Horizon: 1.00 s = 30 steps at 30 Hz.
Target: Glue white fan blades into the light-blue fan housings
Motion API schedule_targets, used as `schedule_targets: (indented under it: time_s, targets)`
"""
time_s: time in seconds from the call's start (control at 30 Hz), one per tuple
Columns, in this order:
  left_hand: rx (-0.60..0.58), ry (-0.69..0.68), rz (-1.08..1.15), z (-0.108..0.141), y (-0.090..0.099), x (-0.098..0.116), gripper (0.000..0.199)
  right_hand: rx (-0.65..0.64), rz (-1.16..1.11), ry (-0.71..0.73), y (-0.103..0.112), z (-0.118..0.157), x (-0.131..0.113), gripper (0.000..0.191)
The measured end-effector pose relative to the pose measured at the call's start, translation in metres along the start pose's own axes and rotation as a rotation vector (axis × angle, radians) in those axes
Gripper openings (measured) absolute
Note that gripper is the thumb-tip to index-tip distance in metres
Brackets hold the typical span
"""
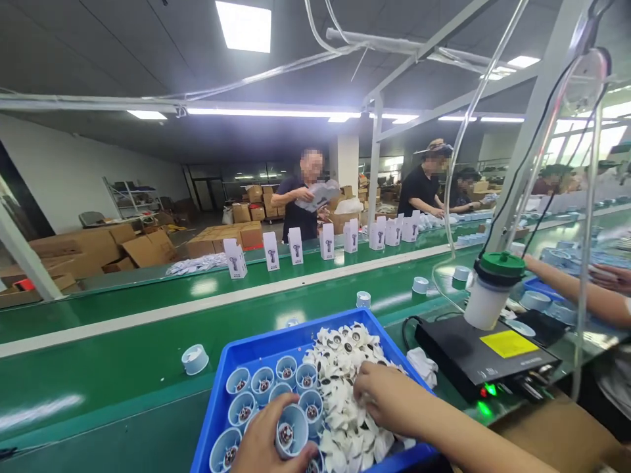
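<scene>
My left hand (pixel 269 437) is wrapped round a light-blue round plastic housing (pixel 292 430), its opening facing me and a small motor core showing inside. It is held over the left half of a blue tray (pixel 210 420), where several more such housings (pixel 245 412) stand in rows. My right hand (pixel 382 394) reaches into a heap of small white fan impellers (pixel 340 374) on the tray's right side. Its fingers are bent down into the heap, and their tips are hidden, so whether an impeller is between them does not show.
Beyond the tray run green conveyor belts (pixel 123 341) carrying loose blue housings (pixel 195 359) and upright white boxes (pixel 296 246). To the right stands a black control box (pixel 473 348) with a green-lidded container (pixel 493 289) and hanging tubes. A co-worker's arm (pixel 576 292) is at far right; people stand across the line.
</scene>
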<state>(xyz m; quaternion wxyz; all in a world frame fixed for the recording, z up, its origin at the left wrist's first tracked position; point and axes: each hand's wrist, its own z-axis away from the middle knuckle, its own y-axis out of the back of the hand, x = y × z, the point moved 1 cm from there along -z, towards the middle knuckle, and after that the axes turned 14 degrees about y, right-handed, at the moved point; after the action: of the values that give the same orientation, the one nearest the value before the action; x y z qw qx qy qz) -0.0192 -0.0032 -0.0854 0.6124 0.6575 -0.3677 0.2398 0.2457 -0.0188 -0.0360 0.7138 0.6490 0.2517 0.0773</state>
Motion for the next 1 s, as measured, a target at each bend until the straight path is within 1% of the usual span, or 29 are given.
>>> schedule_targets:
  time_s: [0.07,0.1,0.17,0.23,0.33,0.4,0.47,0.5,0.57,0.67,0.77,0.9,1.0]
  targets:
    - [0.007,0.0,0.088,0.006,0.001,0.008,0.045,0.058,-0.015,-0.036,-0.003,-0.005,0.001,0.024]
    - [-0.01,0.008,0.14,0.009,0.002,0.013,0.045,0.102,-0.02,-0.043,-0.003,-0.007,0.001,0.021]
    - [-0.094,0.033,0.292,0.017,0.002,0.025,0.049,0.228,-0.027,-0.015,-0.002,-0.008,-0.004,0.018]
    - [-0.238,0.086,0.528,0.026,-0.001,0.037,0.061,0.382,-0.031,0.074,-0.001,-0.006,-0.016,0.018]
    - [-0.443,0.221,0.882,0.04,-0.004,0.049,0.074,0.58,-0.022,0.275,-0.004,0.001,-0.04,0.024]
    - [-0.503,0.307,1.043,0.046,-0.004,0.053,0.075,0.664,-0.008,0.407,-0.01,0.006,-0.054,0.033]
    - [-0.506,0.372,1.145,0.048,-0.002,0.054,0.073,0.708,-0.008,0.496,-0.016,0.011,-0.062,0.037]
    - [-0.501,0.395,1.174,0.048,-0.002,0.053,0.072,0.717,-0.019,0.516,-0.018,0.013,-0.063,0.037]
    - [-0.483,0.419,1.177,0.047,-0.003,0.051,0.072,0.717,-0.055,0.514,-0.022,0.014,-0.062,0.034]
    - [-0.471,0.388,1.07,0.045,-0.008,0.048,0.076,0.703,-0.108,0.432,-0.026,0.012,-0.057,0.027]
    - [-0.507,0.316,0.907,0.043,-0.014,0.05,0.078,0.678,-0.152,0.316,-0.029,0.01,-0.055,0.026]
    - [-0.606,0.204,0.726,0.04,-0.017,0.058,0.075,0.599,-0.303,0.208,-0.028,0.012,-0.053,0.032]
    - [-0.597,0.093,0.571,0.039,-0.015,0.066,0.073,0.544,-0.49,0.14,-0.025,0.013,-0.049,0.031]
